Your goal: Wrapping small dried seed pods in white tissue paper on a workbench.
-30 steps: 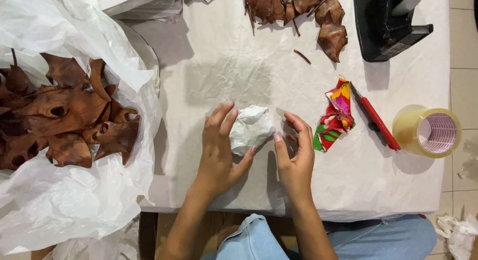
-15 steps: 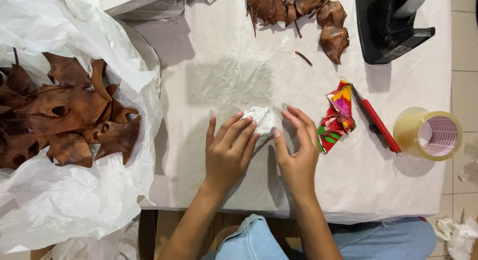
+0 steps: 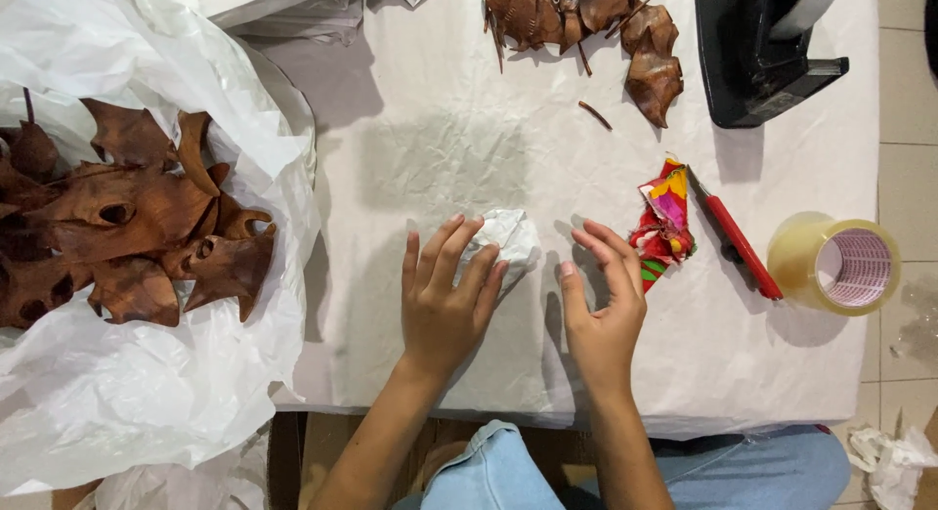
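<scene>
A small bundle wrapped in white paper (image 3: pixel 510 238) lies on the paper-covered table (image 3: pixel 440 139). My left hand (image 3: pixel 445 300) rests flat over its left side, fingers spread on the paper. My right hand (image 3: pixel 604 305) hovers just right of the bundle, fingers apart and curled, holding nothing. A crumpled colourful cloth piece (image 3: pixel 666 217) lies right beside my right fingertips.
Carved brown wooden pieces (image 3: pixel 137 217) fill a white plastic bag (image 3: pixel 147 403) at left. More carved pieces (image 3: pixel 586 21) lie at the top. A red-handled cutter (image 3: pixel 738 241), a roll of clear tape (image 3: pixel 835 266) and a black tape dispenser (image 3: pixel 757 51) sit at right.
Both hands gripped the white bundle a second ago. My left hand has since pressed flat onto it, and my right hand has let go and drawn off to the right.
</scene>
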